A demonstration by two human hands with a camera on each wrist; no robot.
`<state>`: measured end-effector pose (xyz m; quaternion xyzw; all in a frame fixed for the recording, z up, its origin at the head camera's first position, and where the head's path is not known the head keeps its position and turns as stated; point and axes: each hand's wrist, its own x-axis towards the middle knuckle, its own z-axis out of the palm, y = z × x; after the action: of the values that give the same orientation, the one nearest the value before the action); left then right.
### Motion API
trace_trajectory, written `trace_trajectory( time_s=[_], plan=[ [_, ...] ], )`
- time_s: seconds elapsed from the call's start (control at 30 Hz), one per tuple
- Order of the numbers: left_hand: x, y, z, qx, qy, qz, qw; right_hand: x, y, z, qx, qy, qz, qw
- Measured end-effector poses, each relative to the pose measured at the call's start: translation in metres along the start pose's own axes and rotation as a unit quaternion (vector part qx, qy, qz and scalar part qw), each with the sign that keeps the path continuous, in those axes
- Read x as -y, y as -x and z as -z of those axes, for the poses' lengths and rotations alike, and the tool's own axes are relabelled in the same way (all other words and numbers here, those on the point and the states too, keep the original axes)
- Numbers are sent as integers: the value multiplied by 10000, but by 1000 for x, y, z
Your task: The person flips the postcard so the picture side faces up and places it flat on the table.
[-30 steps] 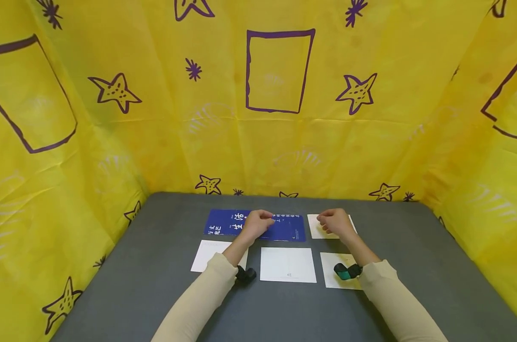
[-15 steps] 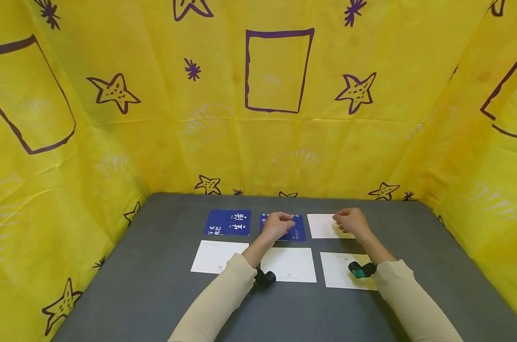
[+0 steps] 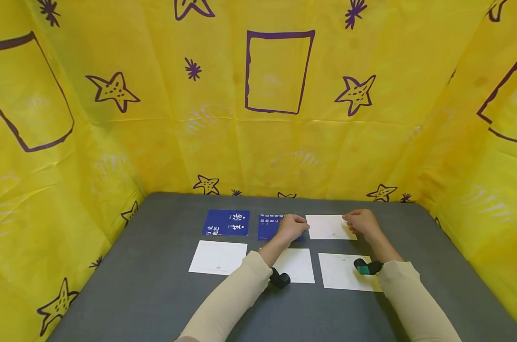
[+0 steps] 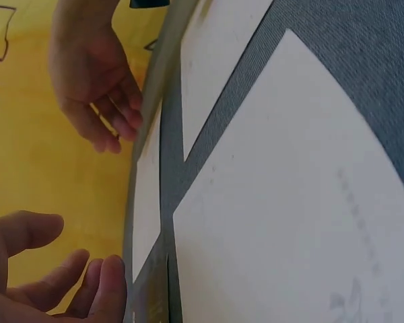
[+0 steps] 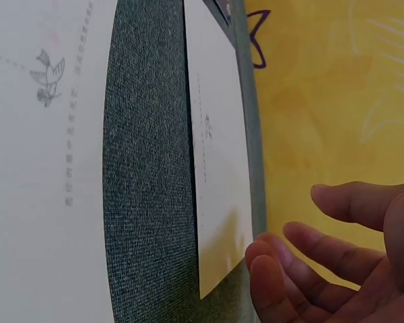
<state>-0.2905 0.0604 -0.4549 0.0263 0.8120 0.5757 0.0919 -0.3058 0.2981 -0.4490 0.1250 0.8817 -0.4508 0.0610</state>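
My left hand (image 3: 289, 230) hovers at the right edge of a blue postcard (image 3: 267, 228) with white lettering in the back row. Its thumb and fingers stand apart with nothing between them in the left wrist view. To the right, my right hand (image 3: 364, 223) is at the right end of a white postcard (image 3: 326, 226). The right wrist view shows its thumb (image 5: 350, 202) apart from bent, loose fingers, holding nothing. A second blue postcard (image 3: 226, 222) lies at the back left.
Three white postcards form the front row: one at left (image 3: 215, 257), one in the middle (image 3: 298, 266) partly behind the left forearm, one at right (image 3: 339, 273) partly under the right wrist camera. All lie on a grey table (image 3: 155, 285) walled by yellow cloth (image 3: 164, 142).
Both hands have moved right. The left hand has passed from between the two blue postcards to the right one's edge, uncovering the gap between them. The postcards lie as before.
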Motion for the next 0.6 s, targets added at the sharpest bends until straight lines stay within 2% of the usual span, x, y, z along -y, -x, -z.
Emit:
trace_trajectory(
  time_s=[0.17,0.33,0.6],
  plan=[
    [-2,2,-12,-66,-106,98,9999,-2,-1,3,10,37,-118,9999],
    [-3,0,-23,-318,-330,282,9986,-5,-1,4,-6,187,-112,9998],
    [-9,-1,-31,-435,-759,408,9953,-5,2,3,-86,1175,187,9929]
  ],
)
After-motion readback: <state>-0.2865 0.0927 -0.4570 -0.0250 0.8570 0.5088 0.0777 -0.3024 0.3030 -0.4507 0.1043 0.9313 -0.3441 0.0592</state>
